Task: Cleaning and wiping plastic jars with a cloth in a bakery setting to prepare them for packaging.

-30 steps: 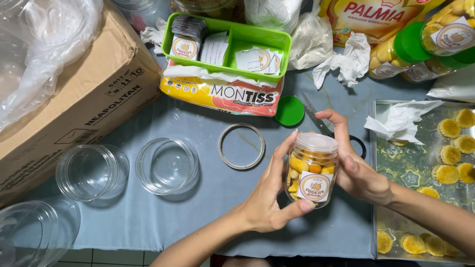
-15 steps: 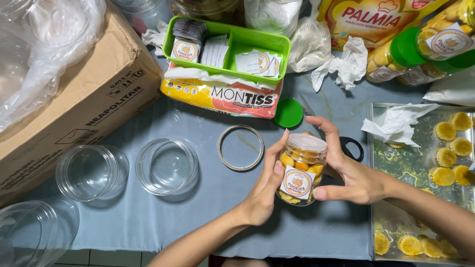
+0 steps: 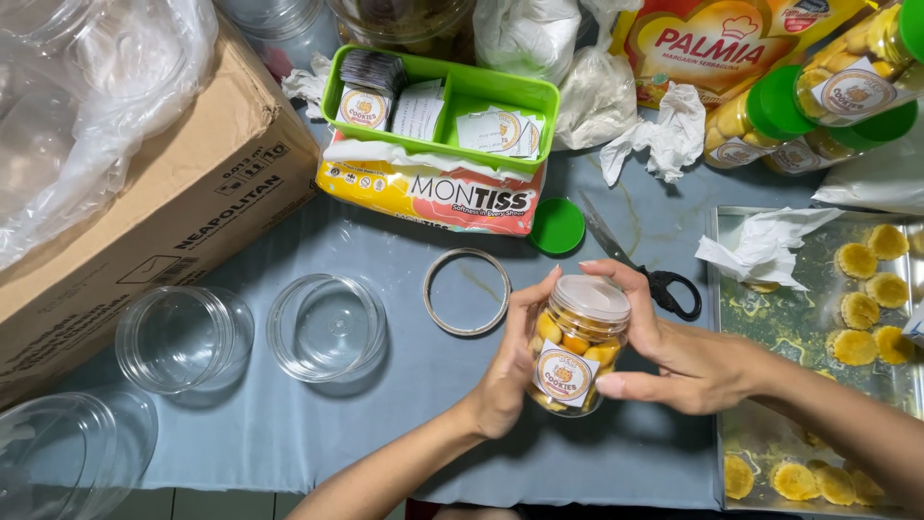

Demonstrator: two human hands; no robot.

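A: Clear plastic, that small round jar of yellow cookies [image 3: 575, 347]. Where was it?

B: At 5 o'clock from the loose clear ring [image 3: 467, 291], over the grey-blue tablecloth [image 3: 385, 433]. The left hand [image 3: 507, 371] wrapped its near side, fingers curled shut on it; the right hand [image 3: 685, 358] closed around the far side, thumb under the round orange sticker.

A: Anything different from 1 second before?

B: It had tipped, and the sticker had turned to face up. The hands had slid a little toward 6 o'clock. It looked like a label check.

A: Packages?

B: A green tray of round stickers and white cards [image 3: 452, 106] at 12 o'clock, atop a yellow-and-red tissue pack [image 3: 433, 193]; a flat green lid [image 3: 557, 226] just beside; 2 empty clear jars [image 3: 255, 332] at 9 o'clock.
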